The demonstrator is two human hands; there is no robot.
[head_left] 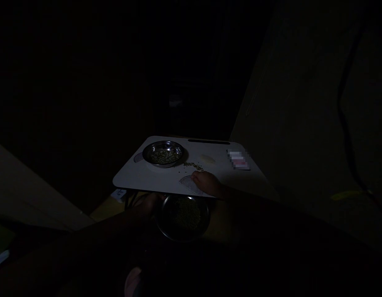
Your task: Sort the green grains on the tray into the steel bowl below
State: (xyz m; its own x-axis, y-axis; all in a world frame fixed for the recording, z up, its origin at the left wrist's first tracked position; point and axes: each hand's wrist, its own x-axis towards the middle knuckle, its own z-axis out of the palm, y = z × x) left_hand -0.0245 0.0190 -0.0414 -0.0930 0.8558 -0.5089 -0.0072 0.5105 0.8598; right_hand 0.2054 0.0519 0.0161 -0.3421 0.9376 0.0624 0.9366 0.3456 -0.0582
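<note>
My left hand [151,203] is closed on the rim of a steel bowl [163,233], which sits just below the near edge of a small white table [132,181]. Small green grains or beans [188,212] lie inside that bowl. On the tabletop, my right hand [208,183] rests near the front edge with its fingers curled together; whatever they hold, if anything, is hidden. Just beyond its fingers, loose green grains [193,166] are scattered. A second steel bowl [162,166] stands at the table's left, with pale pieces, perhaps husks or pods [165,156], in it.
A blurred-out flat item, perhaps a phone [238,160], lies at the table's right. A dark slot [209,141] runs along the far edge. Walls [302,123] rise on the right, where a dark cable [342,111] hangs. The surroundings are very dark.
</note>
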